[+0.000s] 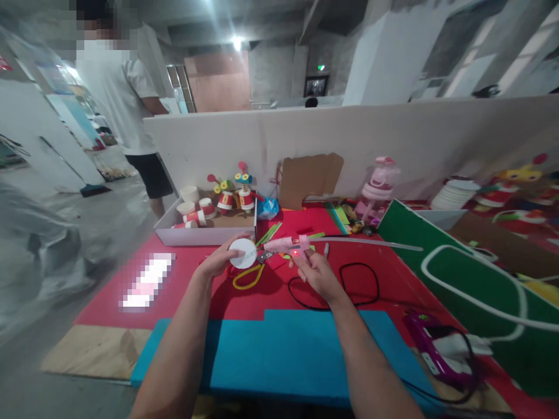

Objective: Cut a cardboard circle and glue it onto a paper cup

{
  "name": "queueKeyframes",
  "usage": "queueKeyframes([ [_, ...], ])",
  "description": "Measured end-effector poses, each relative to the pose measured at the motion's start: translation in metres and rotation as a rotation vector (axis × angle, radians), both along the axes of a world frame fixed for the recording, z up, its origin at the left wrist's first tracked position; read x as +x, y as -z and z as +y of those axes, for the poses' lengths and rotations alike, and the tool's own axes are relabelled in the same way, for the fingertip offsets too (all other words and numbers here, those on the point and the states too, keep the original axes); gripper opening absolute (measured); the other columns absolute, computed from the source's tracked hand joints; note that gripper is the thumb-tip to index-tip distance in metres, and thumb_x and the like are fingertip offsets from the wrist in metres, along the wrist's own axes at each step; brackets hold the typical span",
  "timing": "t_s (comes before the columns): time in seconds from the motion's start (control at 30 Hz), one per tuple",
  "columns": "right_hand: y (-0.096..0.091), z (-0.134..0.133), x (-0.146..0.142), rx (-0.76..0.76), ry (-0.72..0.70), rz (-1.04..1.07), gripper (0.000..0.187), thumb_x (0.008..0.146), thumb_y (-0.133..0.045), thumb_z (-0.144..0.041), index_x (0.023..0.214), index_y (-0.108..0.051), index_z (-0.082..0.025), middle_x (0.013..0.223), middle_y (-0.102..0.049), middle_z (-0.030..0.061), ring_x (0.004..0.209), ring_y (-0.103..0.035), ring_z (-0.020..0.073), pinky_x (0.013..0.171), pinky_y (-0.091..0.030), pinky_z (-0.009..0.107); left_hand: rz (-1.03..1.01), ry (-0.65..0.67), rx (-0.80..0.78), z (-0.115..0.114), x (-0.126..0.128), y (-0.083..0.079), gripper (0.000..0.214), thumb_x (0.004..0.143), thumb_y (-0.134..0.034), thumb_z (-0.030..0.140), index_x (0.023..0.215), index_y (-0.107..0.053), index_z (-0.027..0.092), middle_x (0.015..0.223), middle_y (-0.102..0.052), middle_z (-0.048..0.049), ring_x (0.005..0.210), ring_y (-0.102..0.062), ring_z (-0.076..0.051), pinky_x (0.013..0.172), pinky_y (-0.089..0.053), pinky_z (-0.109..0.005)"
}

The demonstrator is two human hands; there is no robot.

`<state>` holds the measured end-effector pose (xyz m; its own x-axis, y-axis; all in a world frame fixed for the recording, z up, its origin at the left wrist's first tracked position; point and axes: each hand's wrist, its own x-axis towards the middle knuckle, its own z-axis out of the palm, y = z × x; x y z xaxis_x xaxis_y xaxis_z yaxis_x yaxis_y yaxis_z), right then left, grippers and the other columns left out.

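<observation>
My left hand (pixel 220 260) is closed around a paper cup (pixel 243 253), its round white bottom turned toward me. My right hand (pixel 312 269) grips a pink hot glue gun (pixel 286 245) with a small red light on; its nozzle points left at the cup. A long clear glue stick (pixel 371 242) juts out of the gun's back to the right. The gun's black cable (pixel 345 291) loops over the red mat (pixel 183 291). Yellow-handled scissors (pixel 250 276) lie under the cup.
A white box (pixel 201 233) with red-and-white paper cups and cup figures stands behind. Beyond are a cardboard piece (pixel 310 177), a pink bottle (pixel 378 189), a green board (pixel 463 273), a purple power strip (pixel 437 349) and blue foam (pixel 283 355). A person in a white shirt (pixel 122 99) stands at the left.
</observation>
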<state>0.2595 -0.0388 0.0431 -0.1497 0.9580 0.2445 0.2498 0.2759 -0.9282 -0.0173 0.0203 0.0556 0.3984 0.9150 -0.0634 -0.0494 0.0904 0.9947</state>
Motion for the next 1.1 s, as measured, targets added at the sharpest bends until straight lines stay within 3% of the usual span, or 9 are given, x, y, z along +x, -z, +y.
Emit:
queueKeyframes([
  [0.27, 0.003, 0.001, -0.002, 0.038, 0.004, -0.032, 0.044, 0.090, -0.048, -0.060, 0.079, -0.060, -0.018, 0.048, -0.044, -0.0046, 0.040, -0.038, 0.0101, 0.040, -0.026, 0.023, -0.051, -0.008, 0.025, 0.008, -0.002, 0.010, 0.073, 0.065, -0.074, 0.030, 0.132, -0.050, 0.013, 0.115, -0.065, -0.0127, 0.090, -0.063, -0.022, 0.070, -0.047, -0.025],
  [0.53, -0.001, -0.001, -0.005, 0.062, 0.031, -0.063, 0.046, 0.090, -0.045, -0.061, 0.081, -0.062, -0.019, 0.048, -0.044, -0.0041, 0.043, -0.039, 0.0118, 0.043, -0.027, 0.024, -0.138, -0.080, -0.021, 0.008, 0.006, 0.013, 0.055, 0.063, -0.074, 0.027, 0.114, -0.062, 0.011, 0.096, -0.070, -0.0086, 0.080, -0.064, -0.019, 0.071, -0.048, -0.025],
  [0.73, -0.004, -0.003, -0.006, 0.081, 0.040, -0.083, 0.044, 0.091, -0.046, -0.058, 0.081, -0.062, -0.019, 0.049, -0.045, -0.0038, 0.044, -0.041, 0.0121, 0.044, -0.030, 0.024, -0.258, -0.089, -0.118, 0.006, 0.012, 0.012, 0.046, 0.065, -0.072, 0.024, 0.108, -0.064, 0.009, 0.098, -0.072, -0.0105, 0.084, -0.066, -0.020, 0.080, -0.051, -0.027],
  [0.97, 0.001, 0.000, -0.003, 0.071, 0.022, -0.056, 0.044, 0.090, -0.046, -0.060, 0.083, -0.062, -0.019, 0.049, -0.044, -0.0039, 0.044, -0.040, 0.0122, 0.043, -0.030, 0.024, -0.249, -0.124, -0.198, 0.009, 0.011, 0.018, 0.045, 0.068, -0.069, 0.023, 0.111, -0.064, 0.008, 0.099, -0.072, -0.0122, 0.083, -0.067, -0.021, 0.069, -0.051, -0.026],
  [1.1, 0.001, 0.000, -0.003, 0.073, 0.020, -0.061, 0.043, 0.089, -0.048, -0.059, 0.082, -0.063, -0.019, 0.049, -0.044, -0.0041, 0.044, -0.039, 0.0119, 0.043, -0.029, 0.024, -0.260, -0.120, -0.202, 0.008, 0.012, 0.018, 0.047, 0.070, -0.067, 0.026, 0.114, -0.062, 0.008, 0.099, -0.071, -0.0122, 0.086, -0.067, -0.022, 0.072, -0.052, -0.027],
])
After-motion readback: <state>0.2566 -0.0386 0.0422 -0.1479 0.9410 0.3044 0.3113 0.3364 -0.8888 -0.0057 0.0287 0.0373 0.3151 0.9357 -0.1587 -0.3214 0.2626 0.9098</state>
